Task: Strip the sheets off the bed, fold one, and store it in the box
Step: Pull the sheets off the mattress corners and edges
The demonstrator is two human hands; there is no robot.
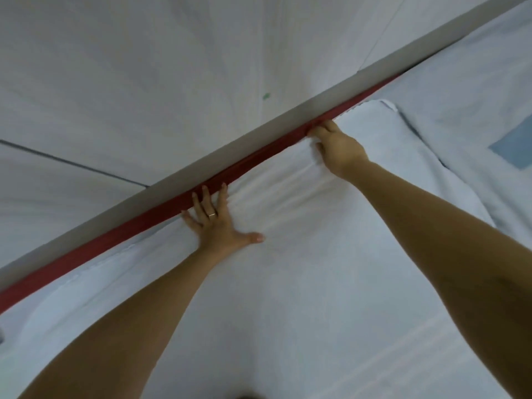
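White sheet [288, 254], left hand [214, 223] fingers spread flat on it, right hand [338, 151] fingers curled gripping its edge

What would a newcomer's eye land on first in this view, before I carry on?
The red strip stands out first, running diagonally between the grey ledge and the white sheet. Both hands are at that far edge. The left hand lies flat with its fingers spread and their tips on the strip, and the right hand curls into the sheet further right.
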